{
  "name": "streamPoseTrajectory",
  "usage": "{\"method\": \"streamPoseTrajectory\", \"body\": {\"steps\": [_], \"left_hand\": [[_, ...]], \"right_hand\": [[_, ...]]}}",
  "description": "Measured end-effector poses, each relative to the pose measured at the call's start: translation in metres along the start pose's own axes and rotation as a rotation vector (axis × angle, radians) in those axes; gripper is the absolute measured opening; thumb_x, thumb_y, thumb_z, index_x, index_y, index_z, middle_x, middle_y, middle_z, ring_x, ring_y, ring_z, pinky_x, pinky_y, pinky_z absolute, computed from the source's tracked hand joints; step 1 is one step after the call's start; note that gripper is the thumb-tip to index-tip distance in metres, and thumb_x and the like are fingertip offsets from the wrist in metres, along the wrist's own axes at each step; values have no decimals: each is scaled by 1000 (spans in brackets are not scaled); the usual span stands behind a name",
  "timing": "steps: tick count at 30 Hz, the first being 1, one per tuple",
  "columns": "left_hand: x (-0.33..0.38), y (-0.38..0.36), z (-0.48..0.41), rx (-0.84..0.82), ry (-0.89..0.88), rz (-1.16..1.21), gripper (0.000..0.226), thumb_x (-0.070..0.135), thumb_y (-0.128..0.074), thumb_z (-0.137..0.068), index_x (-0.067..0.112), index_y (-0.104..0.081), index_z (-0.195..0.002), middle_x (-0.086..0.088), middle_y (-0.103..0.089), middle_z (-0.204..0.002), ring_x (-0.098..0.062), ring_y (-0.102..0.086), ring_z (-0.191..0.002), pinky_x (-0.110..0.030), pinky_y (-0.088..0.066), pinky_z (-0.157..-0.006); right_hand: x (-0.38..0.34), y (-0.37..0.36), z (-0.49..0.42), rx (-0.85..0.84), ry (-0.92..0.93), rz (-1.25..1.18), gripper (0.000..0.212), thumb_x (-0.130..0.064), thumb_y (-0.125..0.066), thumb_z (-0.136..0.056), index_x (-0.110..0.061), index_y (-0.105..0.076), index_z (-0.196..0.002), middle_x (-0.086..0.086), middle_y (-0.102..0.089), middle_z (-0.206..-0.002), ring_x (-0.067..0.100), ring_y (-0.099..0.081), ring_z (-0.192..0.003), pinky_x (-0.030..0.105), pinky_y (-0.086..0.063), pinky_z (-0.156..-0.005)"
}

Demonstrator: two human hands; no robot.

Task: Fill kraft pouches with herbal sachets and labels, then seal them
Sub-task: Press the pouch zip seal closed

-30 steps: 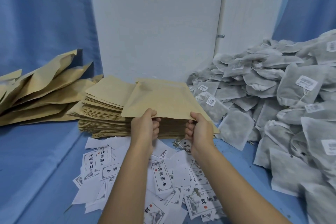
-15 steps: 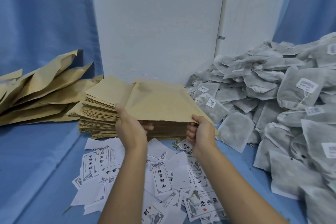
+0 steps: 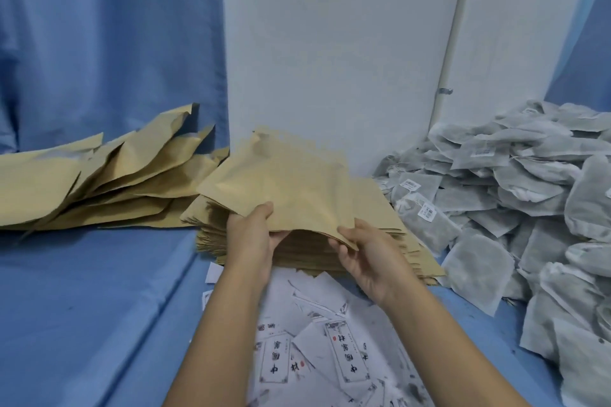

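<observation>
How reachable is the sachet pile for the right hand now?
Probably yes: the sachet pile lies uncovered right of the right hand, nothing between, though that hand pinches a kraft pouch now.

The blue-covered counter (image 3: 82, 307) carries a flat stack of kraft pouches (image 3: 406, 251) by the middle of its far edge. Loose pouches (image 3: 109, 185) lie toward the far left corner, printed labels (image 3: 344, 350) are scattered at the near edge, and grey sachets (image 3: 529, 208) are heaped along the right edge.
</observation>
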State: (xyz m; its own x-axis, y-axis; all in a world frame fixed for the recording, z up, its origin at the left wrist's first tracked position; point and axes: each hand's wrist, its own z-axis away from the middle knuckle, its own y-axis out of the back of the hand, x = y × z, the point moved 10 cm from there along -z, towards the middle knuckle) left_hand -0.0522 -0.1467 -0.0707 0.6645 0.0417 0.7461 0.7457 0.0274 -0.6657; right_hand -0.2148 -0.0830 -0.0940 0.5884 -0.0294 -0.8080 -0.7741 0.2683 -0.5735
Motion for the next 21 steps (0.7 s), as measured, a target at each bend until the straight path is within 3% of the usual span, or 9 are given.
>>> {"method": "streamPoseTrajectory", "body": {"steps": [4,7,10,12,15,17,19,21], "left_hand": [[54,4,-24,-92,-56,219,20,-5,-57,-88,6,-57,-105,-10,-69,-96,-22,-69,-88,-35,-58,-69],[97,15,-56,-86,-106,293,17,-12,-51,-88,3,-57,-93,-9,-71,-81,-18,-71,-76,-30,-57,-67],[133,34,-97,-18,-135,210,14,-3,-46,-95,8,-54,-95,-11,-65,-91,-20,-67,-82,-30,-57,-67],[148,52,-125,56,-133,-11,4,9,-45,-99,10,-49,-99,-11,-63,-88,-18,-66,-75,-25,-56,-60],[155,71,-163,135,-96,-151,15,15,-43,-101,11,-44,-87,-8,-59,-62,-7,-55,-40,-15,-43,-38],[149,75,-180,114,-21,10,14,11,-39,-102,7,-45,-90,-13,-60,-77,-11,-62,-50,-15,-47,-43],[143,76,-189,61,32,249,10,6,-39,-101,0,-47,-102,-18,-60,-102,-22,-66,-81,-22,-56,-65],[148,85,-192,63,-21,407,25,0,-39,-100,-3,-42,-124,-21,-57,-114,-28,-63,-97,-33,-55,-84]], "right_hand": [[1,-79,-30,-125,12,47,20,3,-45,-96,-12,-58,-100,5,-64,-81,11,-63,-47,12,-41,-33],[0,-148,-61,-194,29,63,27,6,-41,-97,-15,-56,-106,6,-55,-82,9,-57,-39,11,-39,-33],[1,-209,-94,-239,37,125,36,4,-37,-99,-14,-50,-127,10,-56,-78,8,-56,-38,11,-41,-35],[8,-237,-116,-225,24,161,32,3,-37,-99,-16,-51,-122,13,-59,-78,9,-58,-39,13,-42,-35],[25,-261,-145,-186,-61,117,17,1,-43,-99,-6,-50,-113,16,-60,-86,14,-64,-47,15,-47,-38],[36,-267,-158,-163,-114,35,14,1,-48,-97,3,-50,-110,23,-60,-106,24,-69,-76,17,-55,-55],[41,-268,-164,-175,-117,-50,19,3,-51,-95,7,-49,-113,28,-51,-125,35,-64,-102,29,-56,-83],[45,-262,-158,-205,-112,-26,21,3,-53,-93,6,-48,-113,26,-42,-131,37,-64,-102,36,-55,-87]]}}
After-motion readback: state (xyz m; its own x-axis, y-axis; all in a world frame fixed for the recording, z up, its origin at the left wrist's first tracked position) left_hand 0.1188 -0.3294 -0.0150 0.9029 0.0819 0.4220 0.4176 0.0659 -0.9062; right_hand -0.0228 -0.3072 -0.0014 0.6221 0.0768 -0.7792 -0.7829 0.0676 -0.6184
